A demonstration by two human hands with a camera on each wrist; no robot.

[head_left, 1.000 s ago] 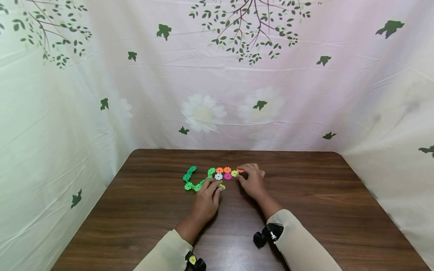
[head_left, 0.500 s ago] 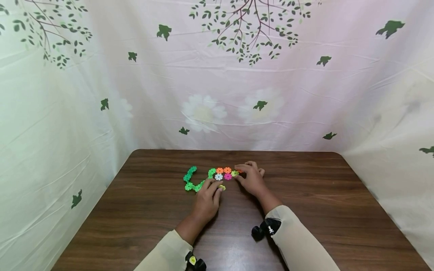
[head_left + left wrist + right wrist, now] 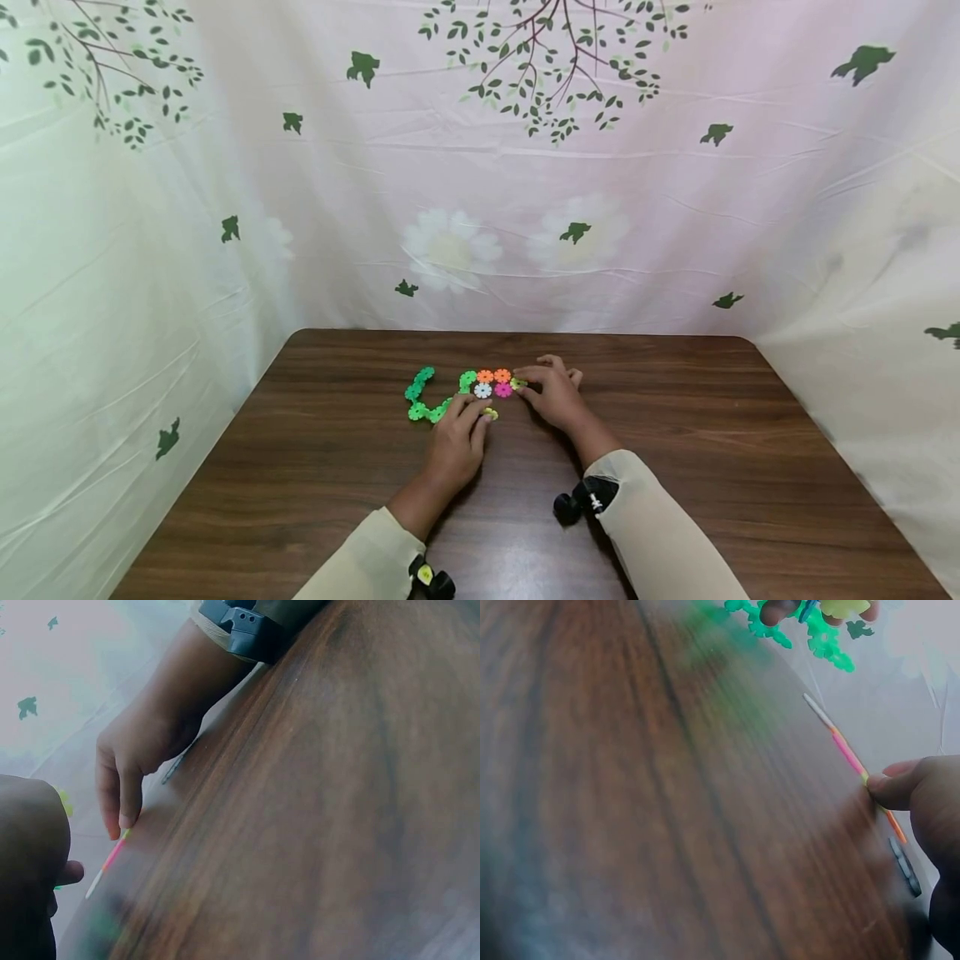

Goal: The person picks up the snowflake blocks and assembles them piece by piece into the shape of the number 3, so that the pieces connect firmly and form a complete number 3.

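Flower-shaped linking discs lie on the table. My left hand (image 3: pixel 456 446) grips a curving chain of green discs (image 3: pixel 417 411) near its right end. A yellow disc (image 3: pixel 491 413) shows at its fingertips, and that disc (image 3: pixel 844 607) also shows at the top of the right wrist view. Beyond lies a flat cluster with orange discs (image 3: pixel 485 377), a white disc (image 3: pixel 483 390) and a pink disc (image 3: pixel 503 389). At the cluster's right end, my right hand (image 3: pixel 558 400) pinches a yellow-green disc (image 3: pixel 518 383) between thumb and finger. An orange edge (image 3: pixel 895 826) shows beyond the thumb.
The brown wooden table (image 3: pixel 675 467) has rounded far corners. A pale cloth (image 3: pixel 480 183) printed with leaves and birds hangs behind and on both sides. A small grey strip (image 3: pixel 905 866) of unclear kind shows beyond the cluster.
My right hand has shifted slightly left along the cluster; its fingers now cover the orange disc at the right and meet at the yellow-green one. My left hand stays in place.
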